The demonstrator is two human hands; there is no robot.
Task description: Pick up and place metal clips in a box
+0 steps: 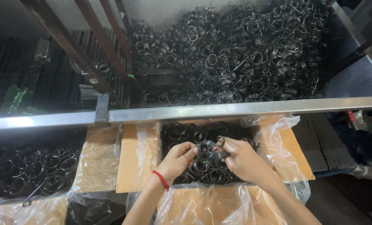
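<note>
Your left hand [178, 160] and right hand [241, 159] both pinch one coiled torsion spring [207, 151] between closed fingertips, directly above the lined carton [129, 166].

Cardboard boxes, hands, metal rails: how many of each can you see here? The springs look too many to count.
Hands: 2, left and right, sharing a spring bundle
Boxes: 2, middle and left
Rails: 1
Total: 5
Loose springs: uncountable
</note>
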